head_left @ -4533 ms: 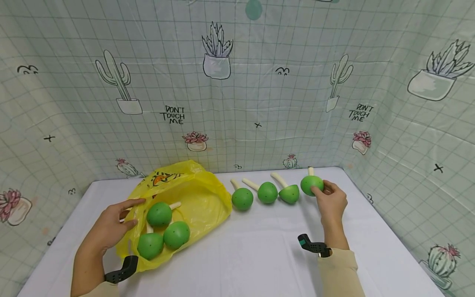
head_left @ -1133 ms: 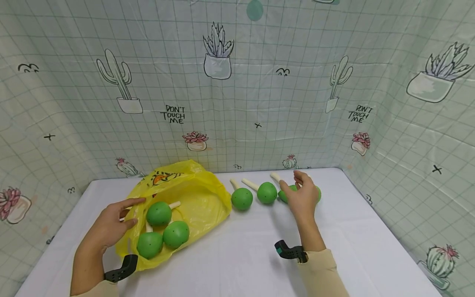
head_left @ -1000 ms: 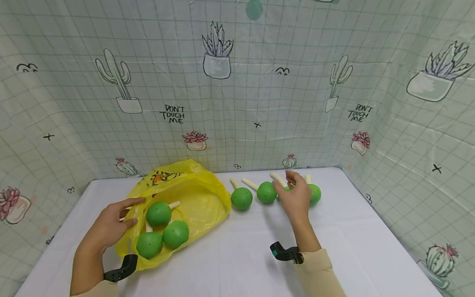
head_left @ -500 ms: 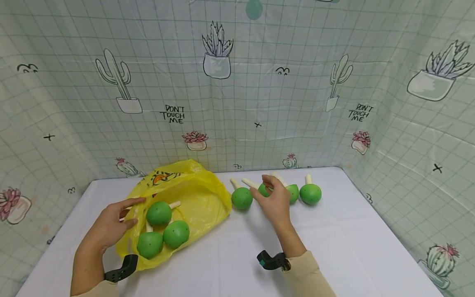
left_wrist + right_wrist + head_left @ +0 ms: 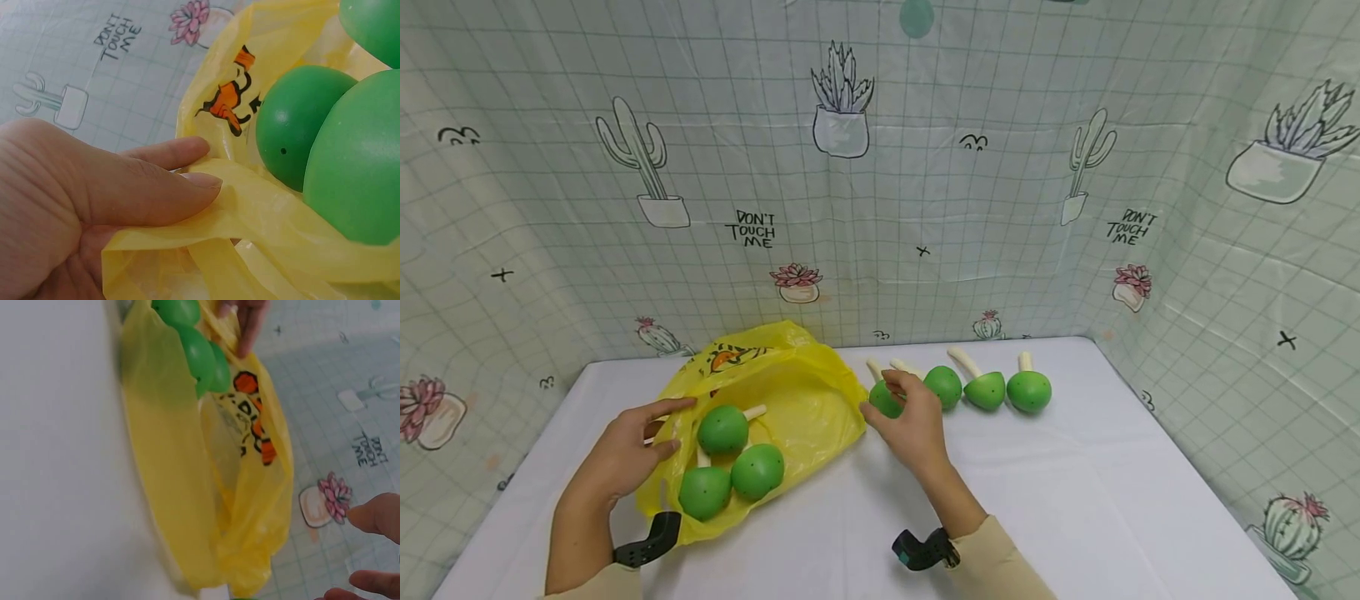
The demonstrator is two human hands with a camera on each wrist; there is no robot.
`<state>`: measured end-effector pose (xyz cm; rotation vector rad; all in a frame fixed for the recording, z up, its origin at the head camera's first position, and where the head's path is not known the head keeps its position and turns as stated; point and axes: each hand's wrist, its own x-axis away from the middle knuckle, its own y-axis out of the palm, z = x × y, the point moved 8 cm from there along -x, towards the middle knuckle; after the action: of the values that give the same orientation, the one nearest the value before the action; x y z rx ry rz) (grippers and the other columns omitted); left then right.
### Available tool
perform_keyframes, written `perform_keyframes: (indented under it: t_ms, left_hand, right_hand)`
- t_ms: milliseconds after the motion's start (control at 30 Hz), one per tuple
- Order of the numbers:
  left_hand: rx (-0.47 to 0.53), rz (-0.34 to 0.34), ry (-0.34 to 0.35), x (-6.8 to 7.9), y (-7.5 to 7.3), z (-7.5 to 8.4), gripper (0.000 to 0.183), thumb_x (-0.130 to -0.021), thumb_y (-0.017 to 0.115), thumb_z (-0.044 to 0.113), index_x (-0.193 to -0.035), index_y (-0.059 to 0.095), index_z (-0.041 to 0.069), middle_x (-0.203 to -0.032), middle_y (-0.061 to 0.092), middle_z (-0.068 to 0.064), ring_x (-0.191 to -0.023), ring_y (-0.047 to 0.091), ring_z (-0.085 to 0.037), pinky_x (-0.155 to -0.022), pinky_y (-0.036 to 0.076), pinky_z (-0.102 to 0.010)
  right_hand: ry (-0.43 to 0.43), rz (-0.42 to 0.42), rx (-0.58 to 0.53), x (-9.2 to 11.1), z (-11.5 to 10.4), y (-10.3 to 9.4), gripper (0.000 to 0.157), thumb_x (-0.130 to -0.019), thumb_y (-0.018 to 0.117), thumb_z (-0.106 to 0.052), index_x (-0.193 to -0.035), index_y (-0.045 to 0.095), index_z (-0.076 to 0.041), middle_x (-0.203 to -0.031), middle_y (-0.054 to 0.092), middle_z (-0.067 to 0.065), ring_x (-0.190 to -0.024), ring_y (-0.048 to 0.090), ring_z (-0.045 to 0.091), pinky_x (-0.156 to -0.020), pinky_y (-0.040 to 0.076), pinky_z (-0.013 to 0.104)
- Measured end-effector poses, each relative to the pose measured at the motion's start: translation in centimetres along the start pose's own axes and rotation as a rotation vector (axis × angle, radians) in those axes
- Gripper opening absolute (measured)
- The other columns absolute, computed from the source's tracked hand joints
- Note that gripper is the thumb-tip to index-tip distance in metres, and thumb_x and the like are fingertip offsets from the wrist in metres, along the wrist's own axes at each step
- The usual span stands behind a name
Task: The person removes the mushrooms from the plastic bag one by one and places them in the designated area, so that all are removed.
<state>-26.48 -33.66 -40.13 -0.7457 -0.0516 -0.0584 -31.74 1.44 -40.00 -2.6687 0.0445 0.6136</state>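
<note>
Now released from our grip, the far ball (image 5: 1028, 392) sits at the right end of a row of four on the table (image 5: 1075, 500), and our right hand (image 5: 912, 423) has swept left to the near ball (image 5: 883, 403), just beside the yellow bag (image 5: 842, 375). Its thumb and fingers stand apart, holding nothing; any touch, we cannot tell. We judge the row laid out, leaving three balls (image 5: 758, 472) inside the bag, whose rim our left hand (image 5: 625, 454) pinches between thumb and fingers.
</note>
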Motion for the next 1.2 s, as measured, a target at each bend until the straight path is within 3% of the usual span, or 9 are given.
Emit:
perform_keyframes:
  t_ms: [200, 533, 900, 1200]
  left_hand:
    - [-0.01, 0.006, -0.007, -0.1, 0.0, 0.0, 0.062, -0.097, 0.063, -0.011, -0.156, 0.046, -0.002, -0.162, 0.029, -0.038, -0.139, 0.039, -0.065, -0.105, 0.046, -0.069]
    - [0.002, 0.009, -0.014, -0.1, -0.1, -0.1, 0.062, -0.097, 0.062, -0.012, -0.156, 0.046, -0.002, -0.163, 0.029, -0.036, -0.14, 0.038, -0.064, -0.105, 0.047, -0.068]
    - [-0.001, 0.011, -0.026, 0.0, 0.1, -0.1, 0.062, -0.096, 0.062, -0.012, -0.155, 0.047, -0.001, -0.162, 0.031, -0.036, -0.139, 0.039, -0.064, -0.106, 0.046, -0.068]
    - [-0.003, 0.018, -0.024, -0.1, -0.1, -0.3, 0.062, -0.096, 0.062, -0.012, -0.155, 0.048, -0.001, -0.162, 0.031, -0.035, -0.139, 0.039, -0.064, -0.106, 0.045, -0.069]
  right_hand:
    - [-0.011, -0.06, -0.019, 0.8, -0.5, 1.8, 0.051, -0.086, 0.085, -0.009, -0.129, 0.065, 0.01, -0.129, 0.068, 0.025, -0.118, 0.067, 0.043, -0.1, 0.057, 0.053]
    - [-0.014, -0.14, -0.023, 2.1, -1.0, 4.6, 0.052, -0.085, 0.086, -0.01, -0.13, 0.065, 0.008, -0.131, 0.067, 0.022, -0.119, 0.067, 0.037, -0.102, 0.057, 0.046]
    - [-0.038, -0.258, 0.003, 3.4, -2.8, 8.1, 0.053, -0.087, 0.085, -0.014, -0.131, 0.064, 0.007, -0.129, 0.068, 0.021, -0.117, 0.067, 0.038, -0.1, 0.058, 0.047]
    - [-0.02, -0.331, 0.047, 4.1, -3.2, 11.1, 0.054, -0.086, 0.086, -0.019, -0.131, 0.066, 0.003, -0.127, 0.069, 0.019, -0.115, 0.067, 0.036, -0.097, 0.058, 0.036]
